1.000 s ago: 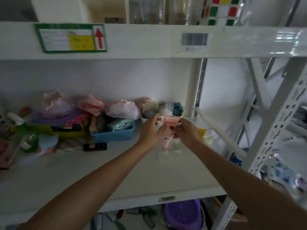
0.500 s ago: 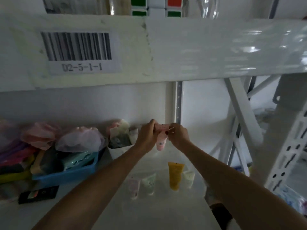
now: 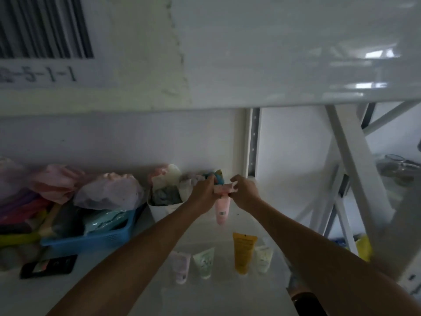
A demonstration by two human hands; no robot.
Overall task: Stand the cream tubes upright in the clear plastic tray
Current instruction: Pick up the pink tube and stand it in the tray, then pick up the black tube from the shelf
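A pink cream tube hangs cap-down between my hands at the back of the shelf. My left hand and my right hand both pinch its flat crimped top end. Below it, nearer to me, stand several tubes cap-down: a pale pink tube, a light green tube, a taller yellow tube and a white tube. The clear plastic tray around them is barely discernible, its walls faint against the white shelf.
A white tub stuffed with bagged items stands left of my hands. A blue basket with packets lies further left, a black packet before it. The upper shelf beam hangs close overhead. A white upright post stands behind.
My head has moved closer under the upper shelf, so the view is nearer. Both hands stay pinched on the pink tube's top end, at about the same spot above the tray.
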